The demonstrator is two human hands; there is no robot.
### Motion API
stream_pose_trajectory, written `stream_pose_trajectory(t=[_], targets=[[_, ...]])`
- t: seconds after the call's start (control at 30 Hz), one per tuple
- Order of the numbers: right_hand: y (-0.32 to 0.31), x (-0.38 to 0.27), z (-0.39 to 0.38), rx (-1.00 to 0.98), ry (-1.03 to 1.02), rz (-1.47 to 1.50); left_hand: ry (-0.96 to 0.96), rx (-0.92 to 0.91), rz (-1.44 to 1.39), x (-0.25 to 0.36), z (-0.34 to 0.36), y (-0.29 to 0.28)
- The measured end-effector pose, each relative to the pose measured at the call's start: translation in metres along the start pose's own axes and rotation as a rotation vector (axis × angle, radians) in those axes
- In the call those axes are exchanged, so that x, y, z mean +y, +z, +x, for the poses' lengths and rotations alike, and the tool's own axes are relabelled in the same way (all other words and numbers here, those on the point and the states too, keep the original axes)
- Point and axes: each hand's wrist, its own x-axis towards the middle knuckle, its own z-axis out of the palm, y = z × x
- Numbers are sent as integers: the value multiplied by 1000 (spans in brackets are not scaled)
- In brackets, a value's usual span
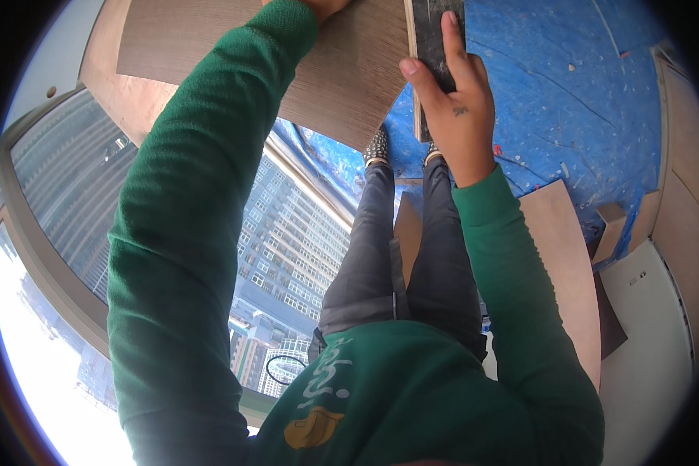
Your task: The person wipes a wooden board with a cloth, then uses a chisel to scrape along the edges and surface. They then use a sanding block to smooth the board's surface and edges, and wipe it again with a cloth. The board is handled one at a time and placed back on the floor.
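Note:
My right hand [462,109] grips a narrow plywood strip [431,27] with a black face and a pale layered edge. Its thumb lies at the strip's left edge and the index finger stretches along the black face; the other fingers are hidden. My left hand [328,6] is at the top edge, over a brown wood-grain panel [349,74], mostly cut off by the frame, with its fingers out of sight. The panel lies on a paler wooden board [149,105]. The strip runs alongside the panel's right side, its near end above my shoes.
Blue plastic sheeting [551,85] with scraps on it covers the floor. A large window frame [35,264] stands at my left, buildings beyond it. At my right are a light wood sheet [563,256], a small wooden block [610,225] and a white panel [652,311].

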Motion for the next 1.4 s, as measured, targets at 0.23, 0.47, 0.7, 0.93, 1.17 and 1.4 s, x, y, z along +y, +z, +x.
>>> stream_pose_trajectory(t=[0.23, 0.47, 0.7, 0.93, 1.17, 1.4], targets=[[11, -20, -128, -238, -84, -90, 9, 4, 19, -3, 5, 5], [5, -6, -23, -22, -3, -40, 8, 9, 2, -3, 5, 0], [4, -26, -128, -453, 187, 6, 32, -8, 52, -2, 3, 5], [14, -20, -113, -264, -93, -66, 61, -20, 30, -8, 1, 3], [1, 22, 6, 98, -99, -17, 105, -4, -32, -23, -2, 17], [18, 74, 82, 233, -99, 257, 76, -26, -16, -15, 0, 14]])
